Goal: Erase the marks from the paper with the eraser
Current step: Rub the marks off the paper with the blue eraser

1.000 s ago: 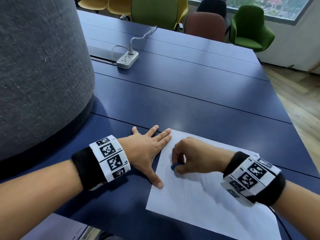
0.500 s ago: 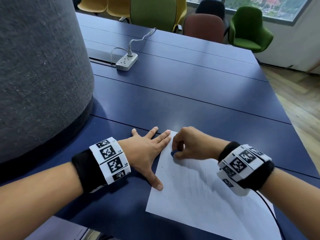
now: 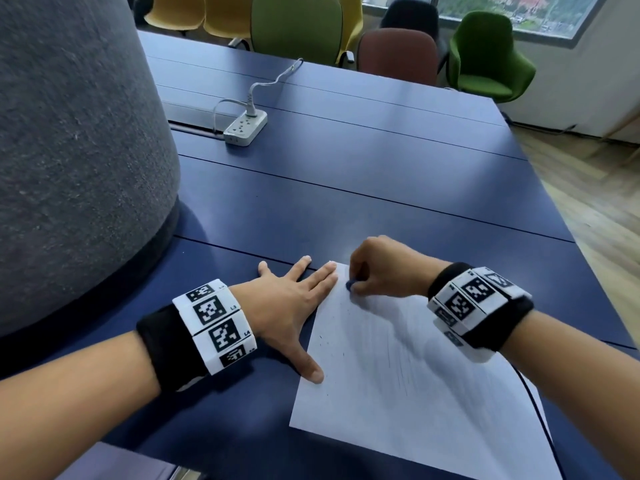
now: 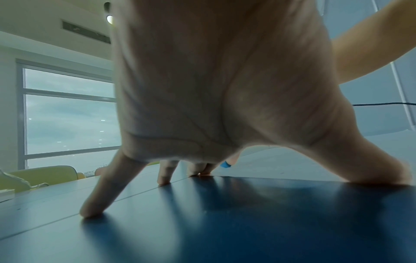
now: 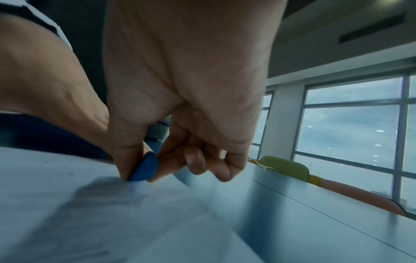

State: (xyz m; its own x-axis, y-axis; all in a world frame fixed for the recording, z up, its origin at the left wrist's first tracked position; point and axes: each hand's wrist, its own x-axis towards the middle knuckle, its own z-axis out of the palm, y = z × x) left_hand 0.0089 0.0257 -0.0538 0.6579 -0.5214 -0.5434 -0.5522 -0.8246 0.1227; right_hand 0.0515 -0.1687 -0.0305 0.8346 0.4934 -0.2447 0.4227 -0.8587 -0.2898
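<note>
A white sheet of paper (image 3: pixel 408 386) with faint pencil marks lies on the blue table (image 3: pixel 346 188). My right hand (image 3: pixel 377 268) pinches a small blue eraser (image 3: pixel 349 285) between thumb and forefinger and presses it onto the paper's far left corner. In the right wrist view the eraser (image 5: pixel 145 168) touches the paper (image 5: pixel 67 204). My left hand (image 3: pixel 291 303) lies flat and spread, fingertips and thumb pressing the paper's left edge. The left wrist view shows the spread fingers (image 4: pixel 96 199) on the table and the eraser (image 4: pixel 225 164) beyond them.
A large grey felt-covered column (image 3: pixel 69 150) rises at the left. A white power strip (image 3: pixel 245 128) with its cable sits farther back on the table. Coloured chairs (image 3: pixel 298 26) line the far edge. A thin black cable (image 3: pixel 535 410) runs from my right wrist.
My right hand has carried the eraser away from me across the paper, from near the left thumb to the sheet's far left corner. The left hand has stayed in place.
</note>
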